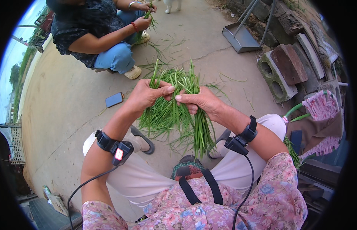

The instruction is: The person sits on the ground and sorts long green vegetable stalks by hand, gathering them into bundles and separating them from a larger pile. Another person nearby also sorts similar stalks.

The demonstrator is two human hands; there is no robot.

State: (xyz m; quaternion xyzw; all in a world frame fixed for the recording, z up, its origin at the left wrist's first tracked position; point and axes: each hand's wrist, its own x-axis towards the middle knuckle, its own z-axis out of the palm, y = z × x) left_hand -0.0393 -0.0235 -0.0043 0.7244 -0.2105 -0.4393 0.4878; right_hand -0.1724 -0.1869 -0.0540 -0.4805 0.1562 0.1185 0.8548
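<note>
A thick bunch of long green leaf stalks [202,130], which look like garlic chives, hangs from my right hand [205,100]. My left hand [152,95] grips a few thinner stalks [149,116] that point up and down past the fingers. Both thumbs and fingertips nearly meet at a few stalks between the hands; which hand has these cannot be told. Below my hands, a loose pile of the same green stalks [162,113] lies on the concrete ground between my feet.
Across from me at the upper left, a crouching person [89,34] holds green stalks. A phone [114,99] lies on the ground to the left. To the right are a metal dustpan [241,38], a hollow block [274,77], bricks [289,63] and a pink-woven chair [321,106] with another phone [296,141].
</note>
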